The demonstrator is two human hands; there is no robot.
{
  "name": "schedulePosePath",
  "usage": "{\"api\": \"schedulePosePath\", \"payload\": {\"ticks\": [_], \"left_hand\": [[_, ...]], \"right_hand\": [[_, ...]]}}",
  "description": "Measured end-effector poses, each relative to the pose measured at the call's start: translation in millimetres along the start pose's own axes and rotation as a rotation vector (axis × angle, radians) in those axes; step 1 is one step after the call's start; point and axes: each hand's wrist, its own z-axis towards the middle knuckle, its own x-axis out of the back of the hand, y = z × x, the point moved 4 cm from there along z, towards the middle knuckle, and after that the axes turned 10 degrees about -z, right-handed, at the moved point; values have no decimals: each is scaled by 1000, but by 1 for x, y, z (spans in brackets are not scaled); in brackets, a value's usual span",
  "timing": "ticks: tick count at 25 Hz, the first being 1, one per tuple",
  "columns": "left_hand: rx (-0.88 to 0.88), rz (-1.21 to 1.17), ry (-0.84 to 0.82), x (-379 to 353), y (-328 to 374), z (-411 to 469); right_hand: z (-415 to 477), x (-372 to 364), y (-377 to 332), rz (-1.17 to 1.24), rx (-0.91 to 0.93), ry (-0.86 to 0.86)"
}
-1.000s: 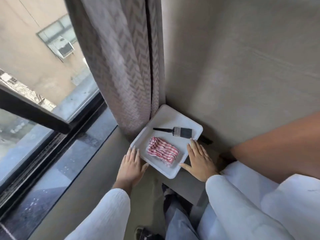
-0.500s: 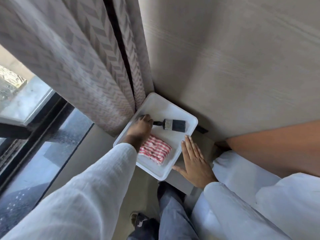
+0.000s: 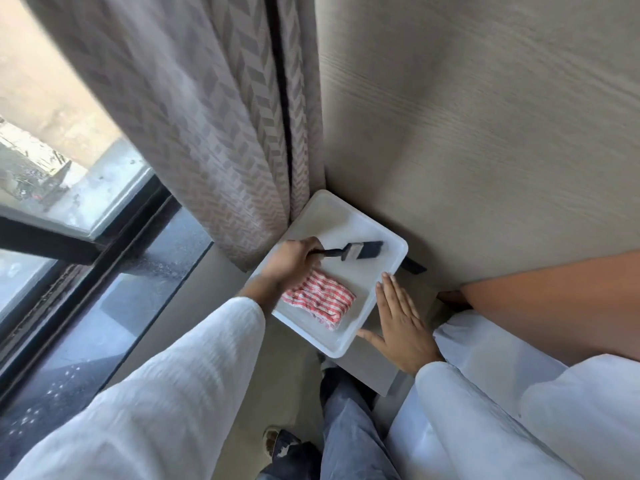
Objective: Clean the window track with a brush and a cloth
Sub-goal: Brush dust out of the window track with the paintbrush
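A white tray (image 3: 388,237) sits on the grey sill in the corner by the wall. In it lie a folded red-and-white striped cloth (image 3: 320,299) and a black brush (image 3: 356,251) with a metal ferrule. My left hand (image 3: 292,261) is closed around the brush's handle, bristles pointing right, the brush slightly raised over the tray. My right hand (image 3: 401,323) lies flat, fingers spread, against the tray's right rim. The dark window track (image 3: 104,254) runs along the left under the glass.
A grey patterned curtain (image 3: 207,133) hangs over the tray's left corner. A beige wall (image 3: 485,133) stands behind, an orange-brown surface (image 3: 554,299) at the right. My legs and a shoe (image 3: 287,448) are below the sill's edge.
My left hand went from the sill beside the tray into the tray and closed on the brush handle. The brush has tilted and lifted a little. The right hand stayed at the rim.
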Motion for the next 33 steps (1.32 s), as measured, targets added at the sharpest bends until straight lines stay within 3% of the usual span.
{"api": "schedulePosePath", "payload": {"ticks": [5, 10, 14, 16, 19, 25, 33], "left_hand": [[162, -857, 365, 35, -24, -94], [247, -1451, 890, 77, -76, -203], [218, -1758, 1345, 118, -120, -289], [186, -1774, 1474, 140, -143, -327], [168, -1636, 1537, 165, -172, -361], [102, -1480, 1394, 191, -185, -331], [340, -1268, 1536, 181, -210, -323]], "right_hand": [[-2, 21, -22, 36, 7, 26], [17, 70, -111, -34, 186, 108], [39, 111, -204, -139, 423, 229], [56, 128, -249, -190, 539, 262], [85, 147, -300, -223, 599, 256], [136, 145, -334, -305, 599, 213], [145, 135, -334, -287, 598, 225]]}}
